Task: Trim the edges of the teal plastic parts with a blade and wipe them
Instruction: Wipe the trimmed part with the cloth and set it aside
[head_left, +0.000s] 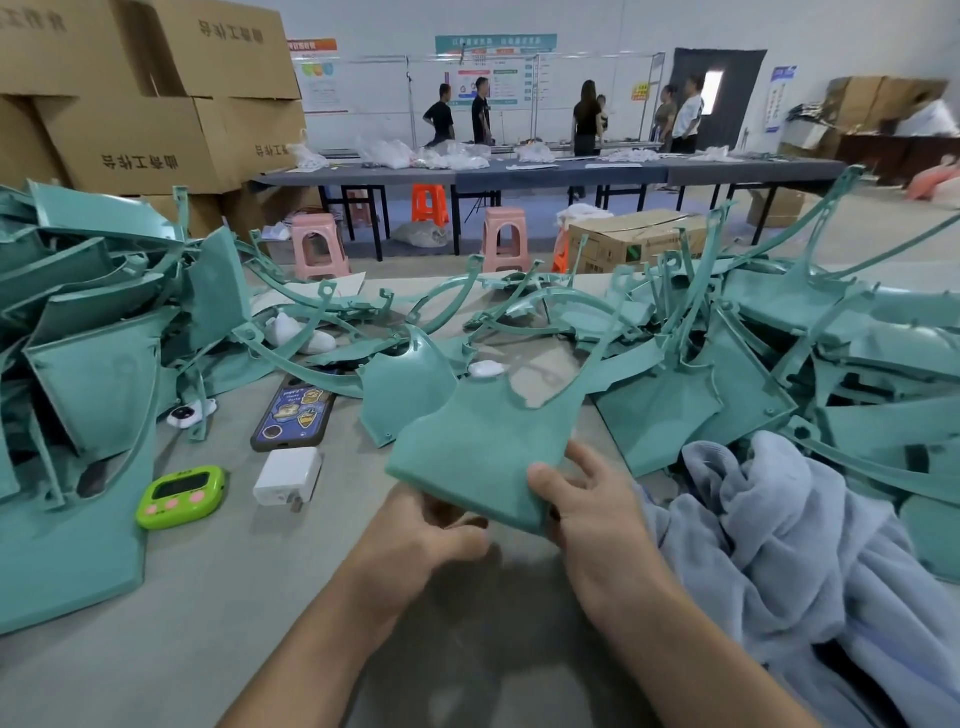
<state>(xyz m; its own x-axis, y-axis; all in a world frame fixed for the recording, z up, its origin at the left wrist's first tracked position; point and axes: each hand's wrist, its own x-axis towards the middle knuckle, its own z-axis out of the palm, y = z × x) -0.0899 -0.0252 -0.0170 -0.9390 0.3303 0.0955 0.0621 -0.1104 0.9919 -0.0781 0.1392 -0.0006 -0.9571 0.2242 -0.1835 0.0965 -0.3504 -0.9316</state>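
Both hands hold one part (483, 441) up over the table (234, 597), near centre, its flat textured face tilted toward the camera and its curved arm reaching up and away. Left hand (415, 535): under the part's near left edge, fingers curled up against the underside, gripping. Right hand (597, 514): at the near right corner, thumb pressed on the top face, fingers wrapped round the edge behind, pinching it. The held part is clear of the table surface. Left pile (93, 364) of teal parts is heaped at the table's left; right pile (831, 364) sprawls along the far right, with loose curved strips between the two. A grey-blue cloth (779, 545) lies bunched just right of the right hand. Left of the hands, on bare table: green timer (182, 496), white charger (287, 475) beside it, phone (293, 418) farther back. Boxes (145, 104) are stacked far left; pink stools (317, 244) and people (587, 117) stand beyond.
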